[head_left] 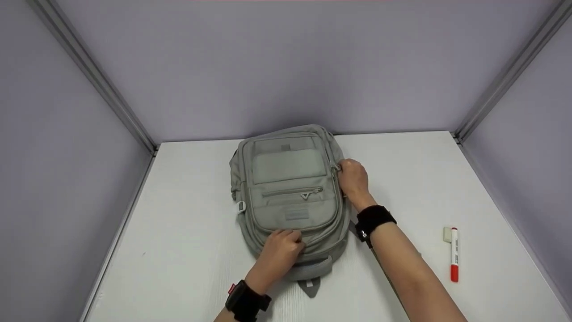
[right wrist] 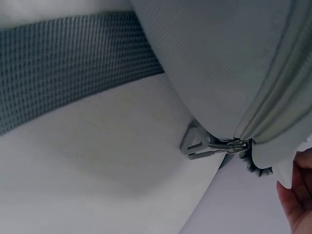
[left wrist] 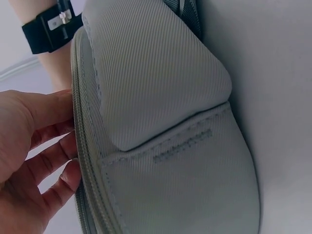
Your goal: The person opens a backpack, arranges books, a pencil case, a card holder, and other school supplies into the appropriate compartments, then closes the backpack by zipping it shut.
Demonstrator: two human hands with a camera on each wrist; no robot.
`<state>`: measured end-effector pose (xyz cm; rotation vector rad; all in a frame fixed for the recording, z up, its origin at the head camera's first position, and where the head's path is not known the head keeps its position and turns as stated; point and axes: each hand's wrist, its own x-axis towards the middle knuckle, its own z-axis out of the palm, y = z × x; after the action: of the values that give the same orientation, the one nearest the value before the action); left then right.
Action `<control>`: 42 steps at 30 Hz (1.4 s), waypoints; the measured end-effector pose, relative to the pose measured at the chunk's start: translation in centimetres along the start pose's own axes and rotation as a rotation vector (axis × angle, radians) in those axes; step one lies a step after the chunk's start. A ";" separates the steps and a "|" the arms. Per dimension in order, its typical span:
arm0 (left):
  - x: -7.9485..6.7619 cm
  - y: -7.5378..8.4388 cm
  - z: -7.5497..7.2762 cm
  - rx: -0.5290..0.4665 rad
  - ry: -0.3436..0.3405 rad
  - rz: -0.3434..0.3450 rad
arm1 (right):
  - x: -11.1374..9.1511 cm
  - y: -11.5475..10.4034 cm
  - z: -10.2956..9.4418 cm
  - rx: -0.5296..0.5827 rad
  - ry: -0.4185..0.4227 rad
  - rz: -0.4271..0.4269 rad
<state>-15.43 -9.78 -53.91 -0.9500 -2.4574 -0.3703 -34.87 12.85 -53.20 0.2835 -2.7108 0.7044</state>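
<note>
A person's left hand point(head_left: 280, 252), fingers curled, grips the near edge of a gray backpack point(head_left: 290, 165) centered on a white table point(head_left: 187, 201) as the right hand point(head_left: 354, 181) pinches its right side beside a zipper pull point(right wrist: 195, 144), seemingly mid-unzipping, the next move calling for taut fabric.

Nothing legible; marker lettering point(head_left: 455, 254) seemingly blurred

One black left wristband point(head_left: 247, 302) with small red tag point(head_left: 231, 289); one broad black right wristband point(head_left: 377, 218) bearing a dark squarish unit point(left wrist: 54, 35) with pale metallic fitting point(left wrist: 60, 19); two bare forearms point(head_left: 413, 273).
</note>
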 end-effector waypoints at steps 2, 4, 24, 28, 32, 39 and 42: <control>0.1 0.0 0.1 -0.002 0.008 -0.002 | 0.1 0.2 -0.3 0.038 -0.018 0.058; 0.2 -0.1 0.3 -0.003 0.014 -0.007 | 0.3 0.5 -0.6 0.048 -0.017 0.112; 0.3 -0.1 0.1 -0.032 -0.064 -0.026 | 1.0 -1.1 -0.8 0.280 -0.402 0.061; 0.2 -0.3 0.1 -0.059 -0.048 -0.041 | 0.7 -1.0 -0.6 0.269 -0.362 0.015; 0.3 -1.1 0.1 -0.044 0.013 -0.060 | 0.5 -1.3 -0.7 0.253 -0.354 0.016; -0.2 -4.0 0.0 0.006 -0.004 -0.195 | 0.0 -1.8 -1.4 0.212 -0.392 0.028; -0.7 -5.1 -0.2 -0.012 -0.049 -0.260 | -0.2 -1.8 -1.9 0.178 -0.431 0.012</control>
<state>-18.41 -13.93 -54.44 -0.6502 -2.6327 -0.4531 -33.66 12.24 -50.94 0.5154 -3.0548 0.9886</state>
